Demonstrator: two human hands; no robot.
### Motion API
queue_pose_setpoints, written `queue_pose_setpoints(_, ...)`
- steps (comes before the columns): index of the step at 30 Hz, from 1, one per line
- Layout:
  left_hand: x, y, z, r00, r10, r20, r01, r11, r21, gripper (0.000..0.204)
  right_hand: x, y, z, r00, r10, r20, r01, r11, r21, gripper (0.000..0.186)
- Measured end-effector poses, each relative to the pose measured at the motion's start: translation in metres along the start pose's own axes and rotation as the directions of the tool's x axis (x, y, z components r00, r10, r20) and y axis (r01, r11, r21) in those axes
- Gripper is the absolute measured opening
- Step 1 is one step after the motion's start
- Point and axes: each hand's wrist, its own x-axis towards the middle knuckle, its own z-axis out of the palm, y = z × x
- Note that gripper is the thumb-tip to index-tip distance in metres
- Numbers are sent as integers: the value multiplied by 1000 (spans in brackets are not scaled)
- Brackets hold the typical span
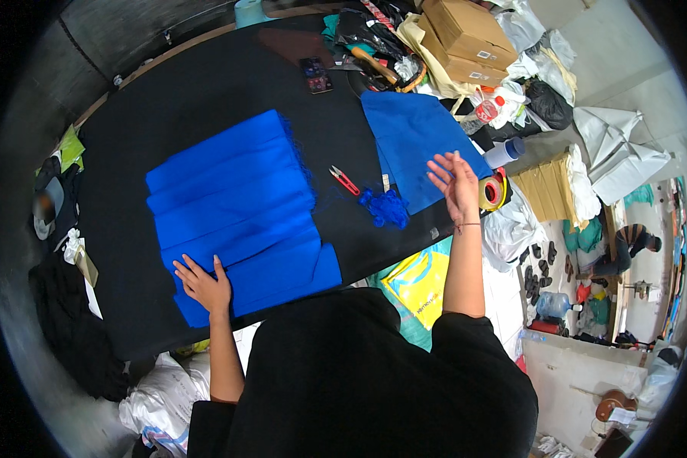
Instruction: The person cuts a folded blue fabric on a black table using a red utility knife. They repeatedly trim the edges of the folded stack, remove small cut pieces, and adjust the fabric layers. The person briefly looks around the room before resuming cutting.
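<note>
My left hand (204,285) lies flat with fingers spread on the near left part of several overlapping bright blue fabric pieces (233,191). Their right edge is frayed into loose threads. My right hand (458,187) is raised with the palm partly up and fingers apart, holding nothing. It hovers by the right edge of a darker blue fabric piece (408,137). Between the two fabrics lie red-handled thread snips (345,181) and a tangled heap of blue thread (385,208).
A phone (316,75) rests on the black-covered table (206,84). Tape rolls (493,191) and a blue-capped bottle (504,153) stand at the right edge. Cardboard boxes (466,38) and bags crowd the far right corner. Dark cloth (69,328) hangs at the left. Another person (630,248) sits far right.
</note>
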Motion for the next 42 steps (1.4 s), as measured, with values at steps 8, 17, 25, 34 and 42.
queue_pose_setpoints(8,-2,51,-36,917,319,-238,-355,927,-125,51,32,63,46,905,-288,314,421,719,-553,19)
queue_pose_setpoints(17,-22,140,-35,704,700,117,-572,658,-490,42,20,174,125,741,-146,656,608,-269,-747,24)
queue_pose_setpoints(25,-22,161,-20,670,734,115,-589,619,-520,41,-48,84,133,599,-287,748,793,346,-502,23)
queue_pose_setpoints(34,-36,173,-26,588,784,199,-653,605,-456,52,-49,162,103,691,336,641,363,605,-709,40)
queue_pose_setpoints(42,-36,168,-27,538,818,206,-684,566,-460,52,-37,171,117,635,440,635,377,541,-752,49)
